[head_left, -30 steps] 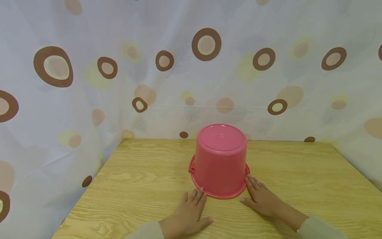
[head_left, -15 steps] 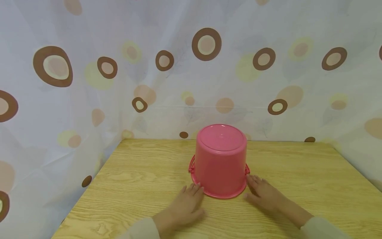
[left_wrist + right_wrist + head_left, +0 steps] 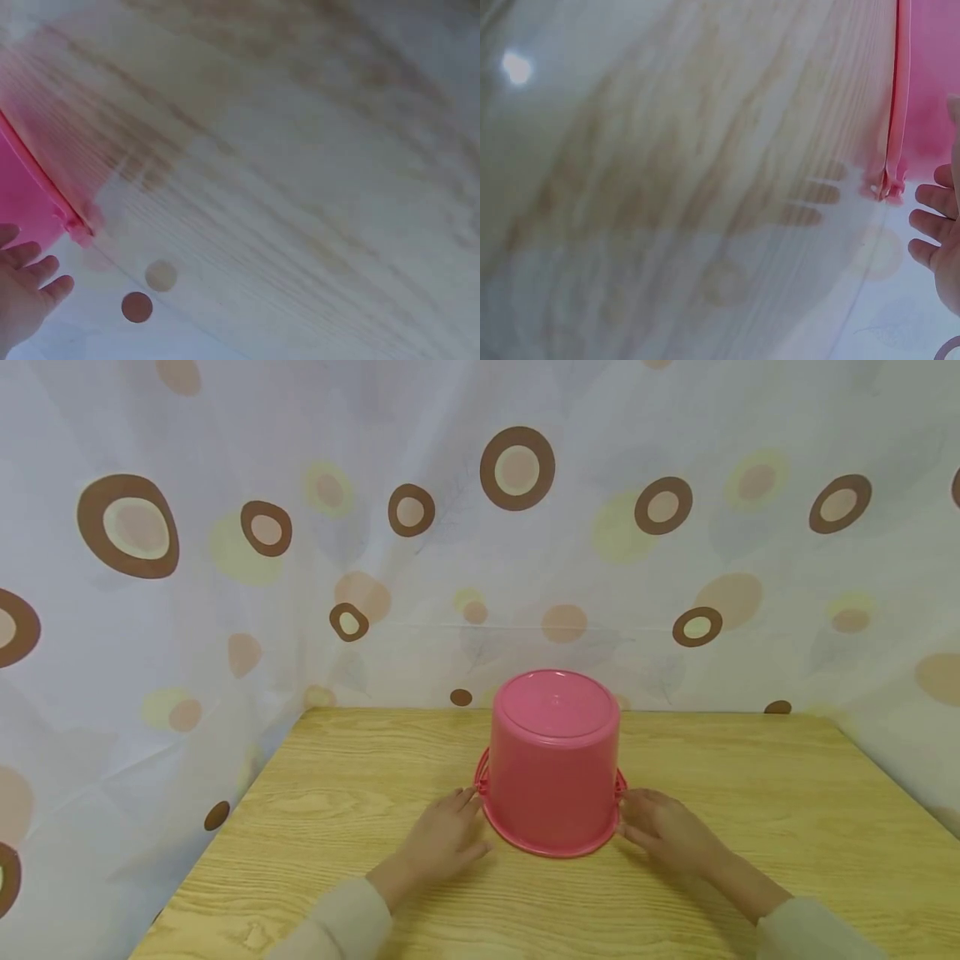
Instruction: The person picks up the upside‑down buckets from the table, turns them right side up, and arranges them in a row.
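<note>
An upside-down pink bucket (image 3: 555, 785) stands on the wooden table, its base facing up and its rim down. Its handle (image 3: 482, 768) sticks out beside the rim. My left hand (image 3: 441, 842) is at the bucket's left side, fingertips close to the handle mount; whether they touch it I cannot tell. At the right side, my right hand (image 3: 670, 833) has its fingers by the other handle mount, thumb toward the rim. Both wrist views show the fingers of the left hand (image 3: 26, 289) and right hand (image 3: 941, 225) extended and spread, gripping nothing.
The wood-grain table (image 3: 360, 760) extends around the bucket on all sides. Behind it and along both sides hangs a white curtain (image 3: 420, 568) with brown, peach and yellow circles.
My left hand has moved forward and left from the bucket's front rim to its left side. The right hand has shifted slightly forward and right. The bucket has stayed in place.
</note>
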A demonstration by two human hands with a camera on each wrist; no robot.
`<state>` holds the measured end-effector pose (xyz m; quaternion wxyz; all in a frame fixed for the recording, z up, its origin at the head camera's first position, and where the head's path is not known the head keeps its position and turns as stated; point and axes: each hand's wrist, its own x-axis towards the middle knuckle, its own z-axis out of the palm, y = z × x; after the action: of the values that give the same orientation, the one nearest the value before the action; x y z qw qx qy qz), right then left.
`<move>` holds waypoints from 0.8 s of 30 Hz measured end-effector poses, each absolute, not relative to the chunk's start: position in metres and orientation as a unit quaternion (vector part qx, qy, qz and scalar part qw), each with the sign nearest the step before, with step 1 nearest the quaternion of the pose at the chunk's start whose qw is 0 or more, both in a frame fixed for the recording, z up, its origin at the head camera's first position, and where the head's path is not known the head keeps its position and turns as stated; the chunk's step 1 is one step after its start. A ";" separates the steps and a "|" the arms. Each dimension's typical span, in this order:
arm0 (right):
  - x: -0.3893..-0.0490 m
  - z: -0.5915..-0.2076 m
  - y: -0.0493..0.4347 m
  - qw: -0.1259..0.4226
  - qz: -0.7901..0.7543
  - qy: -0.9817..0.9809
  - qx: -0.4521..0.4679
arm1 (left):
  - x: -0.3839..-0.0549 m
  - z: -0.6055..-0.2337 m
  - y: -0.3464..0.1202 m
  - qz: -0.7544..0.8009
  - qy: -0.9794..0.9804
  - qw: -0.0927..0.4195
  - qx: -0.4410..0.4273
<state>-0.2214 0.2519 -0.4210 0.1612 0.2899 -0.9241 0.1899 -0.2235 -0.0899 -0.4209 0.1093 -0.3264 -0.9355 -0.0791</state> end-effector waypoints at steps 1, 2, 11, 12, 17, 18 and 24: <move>-0.222 -0.422 0.253 0.160 0.192 -0.924 0.289 | -0.226 -0.421 -0.091 -0.085 -0.935 0.108 -0.327; -0.223 -0.422 0.254 0.158 0.194 -0.925 0.287 | -0.228 -0.421 -0.091 -0.092 -0.935 0.104 -0.327; -0.231 -0.427 0.259 0.131 0.202 -0.933 0.268 | -0.245 -0.418 -0.092 -0.133 -0.933 0.079 -0.326; -0.232 -0.427 0.259 0.127 0.204 -0.934 0.265 | -0.247 -0.418 -0.092 -0.136 -0.934 0.072 -0.321; -0.236 -0.430 0.257 0.107 0.214 -0.935 0.261 | -0.251 -0.418 -0.092 -0.151 -0.944 0.033 -0.292; -0.238 -0.432 0.256 0.105 0.217 -0.935 0.262 | -0.252 -0.419 -0.092 -0.151 -0.945 0.026 -0.289; -0.245 -0.439 0.256 0.084 0.236 -0.932 0.263 | -0.256 -0.424 -0.091 -0.148 -0.947 0.009 -0.284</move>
<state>-0.2449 0.2557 -0.4386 0.0843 0.2634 -0.9317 0.2355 -0.2559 -0.0906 -0.4242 0.0092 -0.2842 -0.9472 -0.1480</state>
